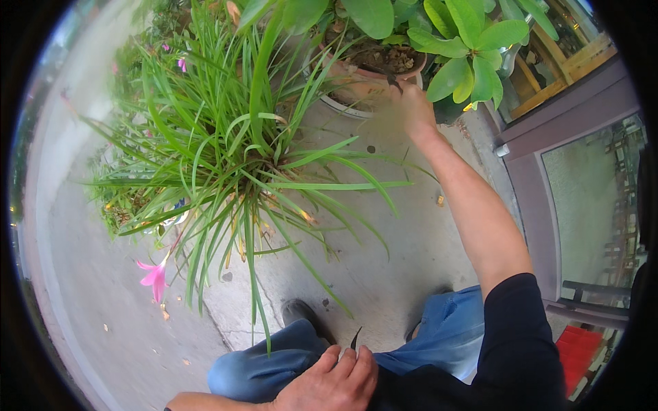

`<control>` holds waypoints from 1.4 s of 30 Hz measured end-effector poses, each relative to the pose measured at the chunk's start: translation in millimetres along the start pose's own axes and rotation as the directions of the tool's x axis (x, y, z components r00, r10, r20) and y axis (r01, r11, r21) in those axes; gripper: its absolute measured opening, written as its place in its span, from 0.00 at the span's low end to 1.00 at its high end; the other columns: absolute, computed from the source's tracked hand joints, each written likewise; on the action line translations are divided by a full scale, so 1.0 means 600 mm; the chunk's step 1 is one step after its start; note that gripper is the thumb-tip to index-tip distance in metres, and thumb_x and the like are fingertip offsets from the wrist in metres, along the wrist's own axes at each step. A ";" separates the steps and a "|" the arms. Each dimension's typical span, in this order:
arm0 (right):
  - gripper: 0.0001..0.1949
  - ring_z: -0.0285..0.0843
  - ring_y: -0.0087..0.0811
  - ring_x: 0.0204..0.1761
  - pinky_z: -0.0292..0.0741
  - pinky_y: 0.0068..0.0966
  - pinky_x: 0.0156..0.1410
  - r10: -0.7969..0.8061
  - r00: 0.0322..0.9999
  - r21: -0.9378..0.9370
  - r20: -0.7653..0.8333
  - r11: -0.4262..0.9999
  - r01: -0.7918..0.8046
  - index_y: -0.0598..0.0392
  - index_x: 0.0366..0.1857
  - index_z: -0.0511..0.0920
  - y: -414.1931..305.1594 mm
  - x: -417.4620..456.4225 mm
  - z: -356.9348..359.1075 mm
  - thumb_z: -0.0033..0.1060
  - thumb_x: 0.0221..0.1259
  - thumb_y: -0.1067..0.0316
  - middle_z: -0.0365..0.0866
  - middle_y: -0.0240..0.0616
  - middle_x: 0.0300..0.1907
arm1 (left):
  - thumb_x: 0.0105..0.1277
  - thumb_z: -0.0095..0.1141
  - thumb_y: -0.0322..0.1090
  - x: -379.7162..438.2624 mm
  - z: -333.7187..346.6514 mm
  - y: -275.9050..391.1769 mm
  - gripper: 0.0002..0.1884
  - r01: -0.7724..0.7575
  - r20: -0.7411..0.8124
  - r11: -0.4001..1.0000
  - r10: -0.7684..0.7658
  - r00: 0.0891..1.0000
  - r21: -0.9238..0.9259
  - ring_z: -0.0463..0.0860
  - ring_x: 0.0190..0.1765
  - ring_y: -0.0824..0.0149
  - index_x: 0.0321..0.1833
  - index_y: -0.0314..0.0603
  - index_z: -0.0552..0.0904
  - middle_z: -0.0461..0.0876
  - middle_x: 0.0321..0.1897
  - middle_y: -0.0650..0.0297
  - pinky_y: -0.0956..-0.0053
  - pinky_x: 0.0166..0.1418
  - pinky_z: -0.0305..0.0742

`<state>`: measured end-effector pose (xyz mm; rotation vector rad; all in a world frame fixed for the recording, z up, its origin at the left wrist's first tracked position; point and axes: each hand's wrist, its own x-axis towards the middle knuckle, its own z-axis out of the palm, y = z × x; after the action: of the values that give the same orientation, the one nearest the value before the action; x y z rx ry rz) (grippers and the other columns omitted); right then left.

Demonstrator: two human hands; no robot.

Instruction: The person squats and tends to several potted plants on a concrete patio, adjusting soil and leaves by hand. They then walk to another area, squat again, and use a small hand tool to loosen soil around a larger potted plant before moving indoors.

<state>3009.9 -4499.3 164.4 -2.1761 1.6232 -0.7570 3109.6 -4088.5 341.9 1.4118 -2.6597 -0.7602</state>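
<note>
My right hand [417, 110] reaches out to the front of a terracotta-coloured plant pot [354, 77]. A dark, shrivelled piece [395, 83], perhaps a dry leaf, is at its fingertips. My left hand [329, 377] is low before my body, back upward, with the fingers curled. From between those fingers sticks a thin, dark, curved point [355, 339]; the rest of it is hidden. The pot holds soil with dry brown leaf litter [393, 57], under a plant with broad green leaves [465, 49]. A pale saucer [344, 109] is under the pot.
A large clump of strap-like leaves [252, 164] spreads to the left, with a pink flower [155, 280] drooping beside it. Along the right runs a purple-grey frame [529, 195] with glass. Concrete paving [360, 277] lies underfoot. A red object [578, 354] is at lower right.
</note>
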 end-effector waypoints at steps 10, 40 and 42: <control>0.12 0.73 0.25 0.41 0.73 0.28 0.46 0.165 0.981 0.559 -0.103 0.825 -0.080 0.58 0.45 0.84 0.092 0.035 -0.007 0.64 0.72 0.59 0.80 0.33 0.38 | 0.65 0.53 0.34 0.027 0.004 -0.007 0.20 -0.026 0.028 1.000 0.025 0.999 0.011 0.79 0.57 0.57 0.56 0.29 0.83 0.81 0.57 0.47 0.66 0.66 0.72; 0.14 0.85 0.65 0.45 0.80 0.54 0.51 -0.172 0.980 -0.045 0.101 0.983 0.177 0.67 0.41 0.84 -0.035 0.027 0.019 0.57 0.71 0.63 0.86 0.65 0.37 | 0.64 0.53 0.34 0.046 -0.001 -0.032 0.23 -0.040 0.078 0.997 0.046 0.996 -0.069 0.79 0.58 0.56 0.59 0.29 0.82 0.81 0.59 0.47 0.64 0.68 0.72; 0.14 0.85 0.64 0.44 0.79 0.54 0.51 -0.160 0.987 -0.010 0.017 0.987 0.160 0.66 0.42 0.84 -0.043 0.018 0.029 0.57 0.71 0.63 0.86 0.64 0.36 | 0.64 0.53 0.34 0.035 -0.004 -0.014 0.23 -0.011 0.056 1.000 0.013 0.998 -0.028 0.79 0.58 0.55 0.59 0.29 0.82 0.81 0.58 0.47 0.64 0.67 0.73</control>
<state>3042.5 -4503.0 167.0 -2.3363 1.4615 -0.7731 3104.2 -4110.1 336.3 1.3875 -2.6856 -0.8440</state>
